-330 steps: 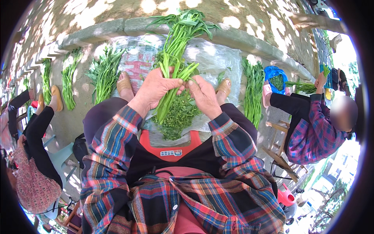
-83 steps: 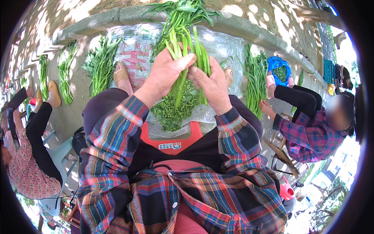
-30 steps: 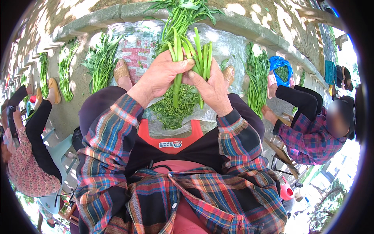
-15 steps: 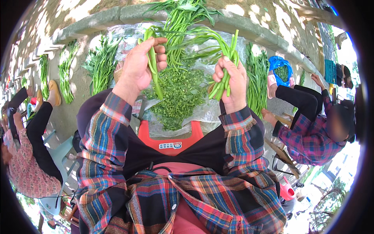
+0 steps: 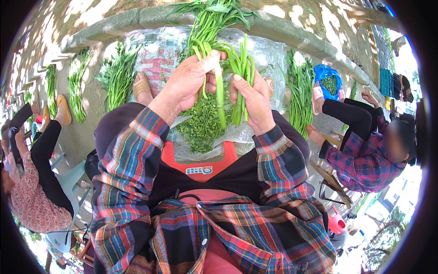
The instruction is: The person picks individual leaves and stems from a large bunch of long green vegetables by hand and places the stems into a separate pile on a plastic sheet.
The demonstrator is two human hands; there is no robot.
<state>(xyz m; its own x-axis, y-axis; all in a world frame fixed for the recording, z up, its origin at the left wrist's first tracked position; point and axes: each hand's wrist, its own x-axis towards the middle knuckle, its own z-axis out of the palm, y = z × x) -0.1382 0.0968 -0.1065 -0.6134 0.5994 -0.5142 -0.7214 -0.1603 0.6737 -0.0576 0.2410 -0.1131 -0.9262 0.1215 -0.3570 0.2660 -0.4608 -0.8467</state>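
Observation:
My left hand (image 5: pixel 186 84) is closed, thumb and forefinger pinching a thick green stem (image 5: pixel 220 105) that hangs down at a slight tilt. Close beside it, my right hand (image 5: pixel 255 98) wraps round a small bunch of long leafy-green stems (image 5: pixel 238 109), their ends pointing up and down past the fingers. The stems of both hands nearly meet in the middle. Below them lies a loose pile of short green pieces and leaves (image 5: pixel 200 133) on a clear plastic sheet (image 5: pixel 269 50). Beyond my hands rests a heap of uncut long-stemmed greens (image 5: pixel 209 23).
A red plastic stool (image 5: pixel 198 170) shows between my legs. Bundles of greens lie left (image 5: pixel 117 75) and right (image 5: pixel 299 93) of the sheet. A stone curb (image 5: pixel 159 17) runs behind. People sit at both sides; a blue bag (image 5: pixel 323 73) stands near the right one.
Both hands have come together toward the middle, left hand moving right, right hand moving left. The leaves that trailed from the right-hand bunch are now bent between the hands.

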